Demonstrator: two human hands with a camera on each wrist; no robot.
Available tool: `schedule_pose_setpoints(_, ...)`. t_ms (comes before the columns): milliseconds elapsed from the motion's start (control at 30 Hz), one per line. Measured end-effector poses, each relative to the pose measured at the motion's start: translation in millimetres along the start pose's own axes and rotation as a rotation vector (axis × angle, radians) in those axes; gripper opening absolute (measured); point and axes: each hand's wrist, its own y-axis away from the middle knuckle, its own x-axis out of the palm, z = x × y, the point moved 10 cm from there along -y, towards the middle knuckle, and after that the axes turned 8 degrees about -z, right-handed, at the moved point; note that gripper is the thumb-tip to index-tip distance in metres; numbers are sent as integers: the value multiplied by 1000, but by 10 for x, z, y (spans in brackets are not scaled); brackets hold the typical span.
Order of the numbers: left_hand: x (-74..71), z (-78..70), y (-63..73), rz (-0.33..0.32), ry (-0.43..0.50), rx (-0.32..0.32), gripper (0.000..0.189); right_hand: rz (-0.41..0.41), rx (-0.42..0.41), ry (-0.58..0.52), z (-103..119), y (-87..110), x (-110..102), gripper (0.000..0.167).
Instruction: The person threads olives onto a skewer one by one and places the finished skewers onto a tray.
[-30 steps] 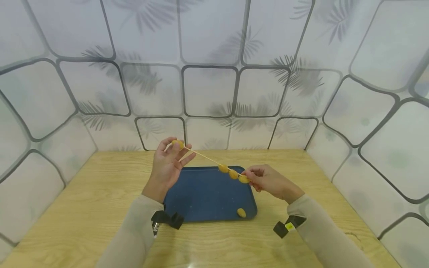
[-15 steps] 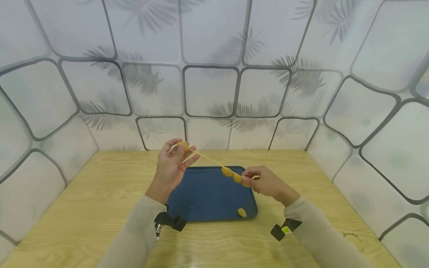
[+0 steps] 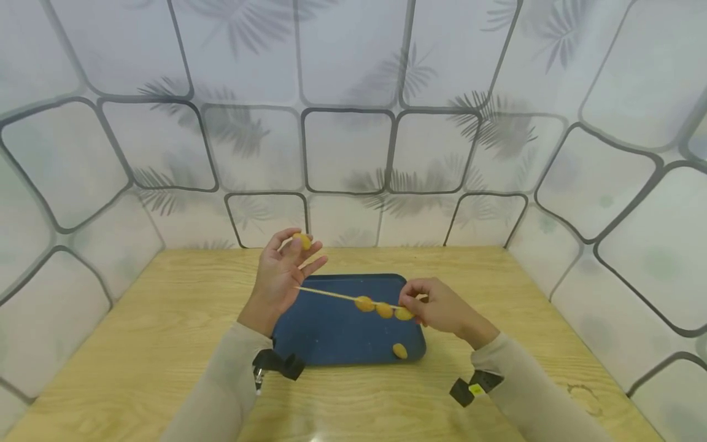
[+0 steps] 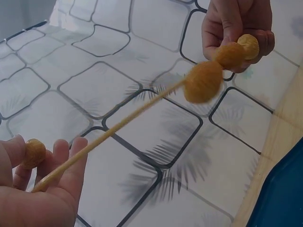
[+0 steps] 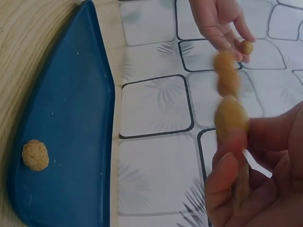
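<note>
Thumb and fingers of my left hand pinch a small golden-yellow ball, rough and food-like, above the tray's back left. My right hand grips a thin wooden skewer by its right end. Three similar threaded balls sit on the skewer close to the right fingers, blurred in the right wrist view. The skewer's bare end lies in front of my left palm, below and apart from the pinched ball; whether it touches the palm I cannot tell.
A blue rectangular tray rests on the wooden table. One loose ball lies in its front right corner. Patterned fabric walls close off the back and both sides. Each wrist wears a strapped black device.
The skewer's bare end has dropped from beside the pinched ball to in front of the left palm. My right hand has moved slightly down, while the left keeps its ball.
</note>
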Motion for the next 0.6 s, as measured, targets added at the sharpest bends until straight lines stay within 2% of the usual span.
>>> schedule_pose_setpoints(100,7,39,-11,-14,15,-18,15,-33,26,-6,-15,3,-27,15)
schedule_pose_setpoints(200,-18,103,-13,-57,34,-54,14,-36,44,-8,-59,10,-27,15)
schedule_pose_setpoints(333,-117,136,-10,-136,45,-77,11,29,46,-17,-135,20,4,17)
schedule_pose_setpoints(400,-149,116,-11,-152,50,-74,11,72,37,-50,-161,21,8,19)
schedule_pose_setpoints(467,-161,87,-23,-152,57,-71,11,117,27,-138,-172,23,-1,22)
schedule_pose_setpoints(600,-183,16,-56,-157,89,-65,11,236,-15,-432,-128,48,-22,23)
